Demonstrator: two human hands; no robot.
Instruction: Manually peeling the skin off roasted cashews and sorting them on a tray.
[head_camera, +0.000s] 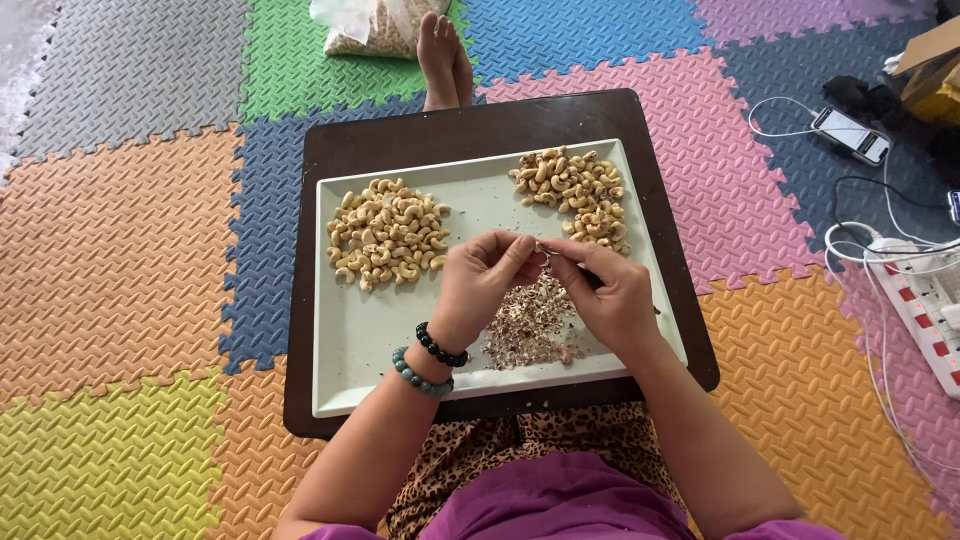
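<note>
A single cashew nut (541, 250) sits pinched between the fingertips of both hands above the middle of a pale rectangular tray (400, 375). The left hand (482, 285) curls in from the left, its thumb and forefinger pressed together on the nut, the wrist bent and wearing two bead bracelets, one black (440, 347) and one grey-green (418, 374). The right hand (610, 295) comes in from the right with its fingers closed on the same nut and on a thin dark tool (590, 275) (too small to tell what kind). Directly below the hands lies one heap of brownish peelings (525, 325). Two piles of cashews lie on the tray: a pale pile (388, 232) at the left, well apart from the hands, and a more speckled pile (580, 192) at the far right corner. The tray rests on a dark brown tabletop (480, 120), which stands on a floor of interlocking foam mats (120, 250) in grey, green, blue, pink, orange and yellow. Beyond the tabletop two bare feet (445, 60) lie together, and just past them one clear plastic bag (375, 25) filled with pale nuts. At the right, on the mats, lie a phone (851, 134) with a white cable, a white power strip (920, 310) with red switches, and a cardboard box (930, 50) at the frame's corner.
</note>
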